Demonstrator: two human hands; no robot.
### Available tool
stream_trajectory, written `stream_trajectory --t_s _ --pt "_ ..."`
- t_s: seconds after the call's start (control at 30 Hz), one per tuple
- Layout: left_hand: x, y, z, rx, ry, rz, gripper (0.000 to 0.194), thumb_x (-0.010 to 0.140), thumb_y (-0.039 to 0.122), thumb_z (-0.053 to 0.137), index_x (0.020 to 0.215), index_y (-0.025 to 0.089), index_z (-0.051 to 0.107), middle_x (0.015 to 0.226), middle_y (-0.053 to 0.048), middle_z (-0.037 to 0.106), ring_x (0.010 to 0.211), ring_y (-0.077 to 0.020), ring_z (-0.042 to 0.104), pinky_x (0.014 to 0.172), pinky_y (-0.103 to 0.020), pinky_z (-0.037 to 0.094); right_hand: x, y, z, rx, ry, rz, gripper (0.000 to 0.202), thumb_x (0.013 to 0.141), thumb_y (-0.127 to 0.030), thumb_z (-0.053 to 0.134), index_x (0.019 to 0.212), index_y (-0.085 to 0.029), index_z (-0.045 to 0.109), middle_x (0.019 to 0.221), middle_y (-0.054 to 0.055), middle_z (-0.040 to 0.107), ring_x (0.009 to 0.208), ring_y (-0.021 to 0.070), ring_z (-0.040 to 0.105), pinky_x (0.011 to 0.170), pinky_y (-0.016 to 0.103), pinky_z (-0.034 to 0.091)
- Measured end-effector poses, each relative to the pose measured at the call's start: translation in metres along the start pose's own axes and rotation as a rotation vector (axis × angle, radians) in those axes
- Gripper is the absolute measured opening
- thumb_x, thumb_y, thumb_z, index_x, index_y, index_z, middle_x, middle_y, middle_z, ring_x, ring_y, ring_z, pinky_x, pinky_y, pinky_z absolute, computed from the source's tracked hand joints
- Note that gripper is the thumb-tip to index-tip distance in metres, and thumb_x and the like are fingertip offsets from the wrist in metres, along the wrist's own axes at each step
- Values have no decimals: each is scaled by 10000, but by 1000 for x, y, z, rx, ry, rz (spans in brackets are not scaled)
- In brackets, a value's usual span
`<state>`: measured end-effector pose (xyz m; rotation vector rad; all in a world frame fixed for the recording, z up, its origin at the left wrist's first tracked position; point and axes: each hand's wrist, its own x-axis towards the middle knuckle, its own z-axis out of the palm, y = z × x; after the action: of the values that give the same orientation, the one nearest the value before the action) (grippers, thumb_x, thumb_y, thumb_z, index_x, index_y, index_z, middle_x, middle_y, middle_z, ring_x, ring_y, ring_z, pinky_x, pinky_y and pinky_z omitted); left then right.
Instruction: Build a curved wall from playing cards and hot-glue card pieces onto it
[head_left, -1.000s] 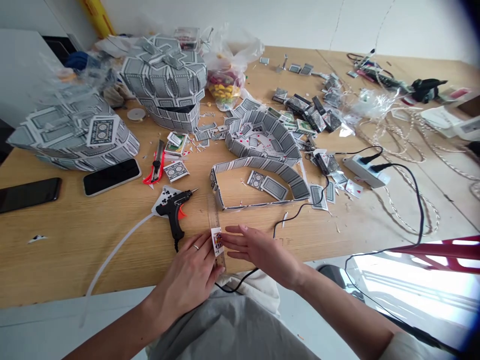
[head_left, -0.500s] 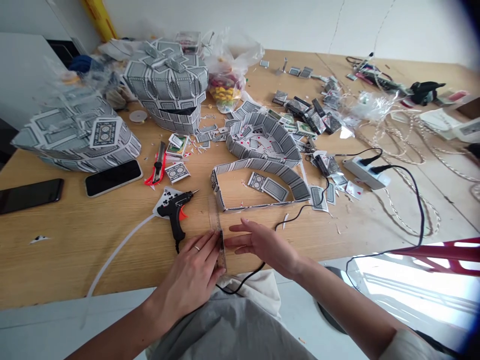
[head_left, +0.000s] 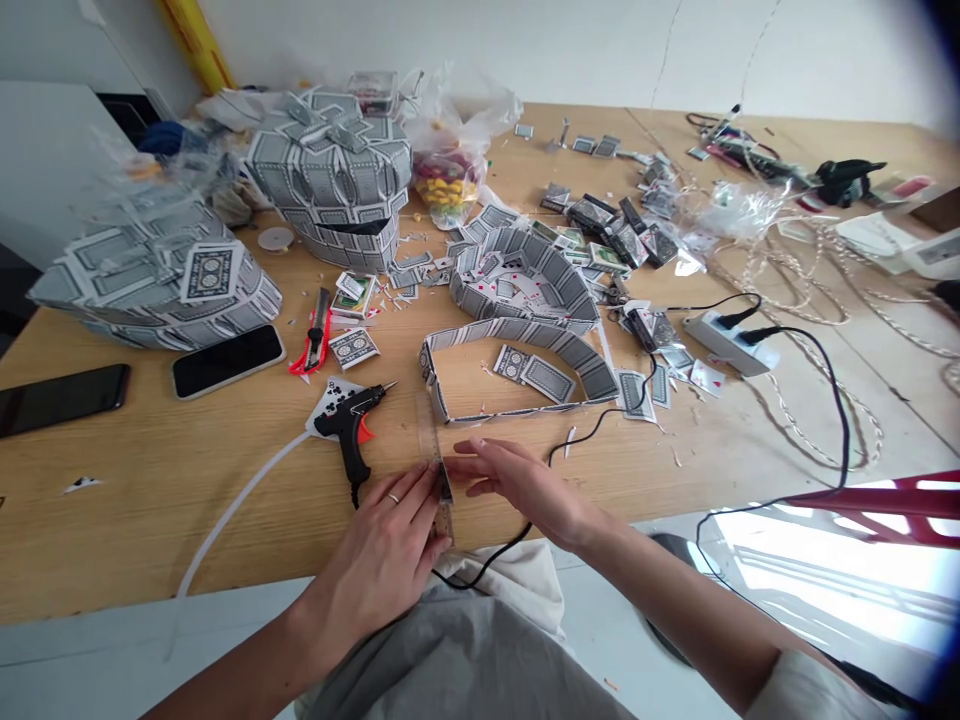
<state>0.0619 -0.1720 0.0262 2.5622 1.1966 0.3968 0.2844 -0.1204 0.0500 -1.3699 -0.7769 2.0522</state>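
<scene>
My left hand [head_left: 390, 540] presses down on a clear ruler [head_left: 428, 430] near the table's front edge, thumb apart from the fingers. A playing card [head_left: 445, 488] shows beside its fingertips, its edge standing up along the ruler; most of it is hidden. My right hand [head_left: 517, 487] has its fingers stretched out, with the tips at that raised edge. Left of the ruler lies a black glue gun [head_left: 347, 425] on an eight of clubs card [head_left: 322, 400], with a white glue stick [head_left: 232, 500] trailing from it. Beyond the ruler stands an open frame made of cards [head_left: 517, 405].
Behind the frame sits a card-walled tray [head_left: 469, 295] holding loose cards. Two large card-built boxes [head_left: 330, 160] fill the back left. A red utility knife [head_left: 315, 335] and two phones [head_left: 229, 360] lie at left. A black cord [head_left: 600, 425] runs to a power strip [head_left: 731, 340].
The fingers of my right hand have moved slightly left, up against the card's raised edge. My left hand stays in place on the ruler.
</scene>
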Motion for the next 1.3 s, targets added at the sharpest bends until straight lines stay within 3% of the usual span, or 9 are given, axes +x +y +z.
stream_trajectory --t_s 0.23,0.33,0.43,0.57,0.77,0.83,1.07,1.2,1.3 --pt "-2 -1 3 15 1 -3 450 988 259 657 1414 114 646 1506 -175 667 1398 -326 624 1173 -487 469 -29 20 -9 -59 -37 49 610 937 -706 692 1215 -168 767 1264 169 800 1332 353 651 982 452 508" --pt "-3 -1 4 28 -1 3 495 999 283 659 1457 99 618 1525 -182 652 1420 -325 607 1186 -486 458 -32 16 -13 -95 -122 125 699 934 -779 624 1223 -152 732 1142 175 821 1225 361 707 917 453 528" --pt "-4 0 3 32 -11 0 530 991 284 663 1481 95 595 1541 -188 637 1439 -330 591 1195 -496 449 -28 9 -13 -278 -102 3 679 962 -787 562 1199 -167 706 1071 146 805 1075 324 729 842 426 545" --pt "-4 1 3 19 -27 -27 629 943 407 744 1468 96 591 1524 -201 642 1418 -361 598 1183 -522 461 -13 7 -4 -521 47 -271 512 973 -588 683 1299 -198 625 1024 77 759 907 233 710 790 354 535" --pt "-2 1 0 23 -17 -31 677 901 417 806 1466 121 580 1504 -195 657 1388 -364 621 1153 -535 488 5 14 -7 -833 190 -392 360 879 -228 695 1239 -224 689 693 -56 570 627 157 543 615 291 387" --pt "-2 1 -3 23 -5 -15 674 900 407 808 1467 122 580 1488 -191 671 1372 -362 634 1147 -531 495 5 16 -17 -814 188 -405 376 859 -201 694 1233 -228 710 676 -58 571 622 157 534 608 289 382" --pt "-2 -1 -15 13 71 44 647 891 391 807 1438 107 611 1398 -187 727 1249 -364 700 1089 -536 542 -7 16 -42 -477 60 -265 414 847 -250 753 1257 -196 725 1010 51 792 884 227 721 806 370 555" --pt "-5 -2 -18 7 97 45 596 916 395 766 1433 131 631 1384 -174 737 1211 -358 715 1062 -522 562 -11 15 -38 -385 20 -279 229 856 -329 795 1024 -173 775 1004 63 804 946 239 715 878 388 547" --pt "-8 -2 -17 24 112 47 575 937 408 741 1423 118 634 1382 -178 736 1204 -354 715 1061 -522 562 -12 14 -32 -262 3 -235 256 834 -395 845 922 -179 738 909 37 795 894 222 713 854 370 545"
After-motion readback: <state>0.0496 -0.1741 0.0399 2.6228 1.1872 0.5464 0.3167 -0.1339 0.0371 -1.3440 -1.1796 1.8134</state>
